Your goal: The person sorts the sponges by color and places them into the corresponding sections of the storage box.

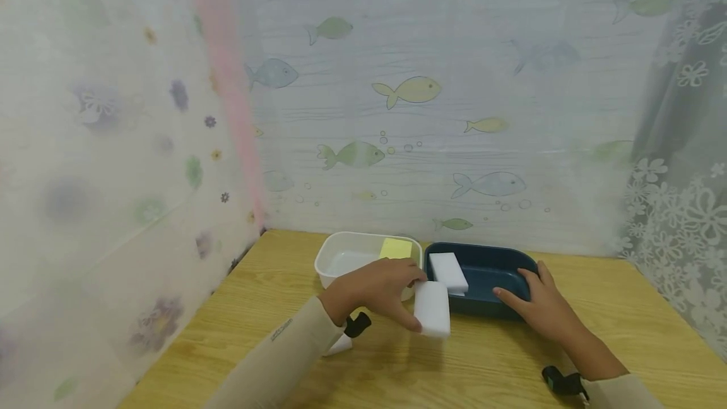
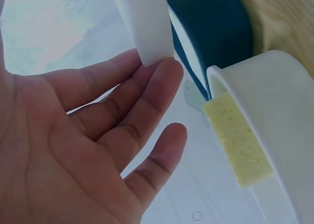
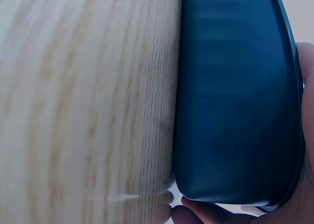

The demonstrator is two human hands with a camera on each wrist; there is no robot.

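Note:
My left hand (image 1: 383, 289) pinches a white sponge block (image 1: 433, 309) between thumb and fingers, held above the table in front of the two containers. In the left wrist view the fingertips press on the end of this sponge (image 2: 149, 30). My right hand (image 1: 548, 311) grips the right end of a dark blue plastic container (image 1: 483, 307), thumb over the near rim and fingers round the far corner. Another white sponge block (image 1: 450, 271) leans inside that container at its left end. A yellow sponge (image 1: 396, 248) stands in the white container (image 1: 325, 265), partly behind my left hand.
A white piece (image 1: 339, 346) lies on the wooden table (image 1: 488, 365), mostly hidden under my left forearm. The white and blue containers stand side by side near the back edge. Behind them hangs a fish-patterned curtain (image 1: 420, 163), with a flowered sheet (image 1: 113, 207) on the left.

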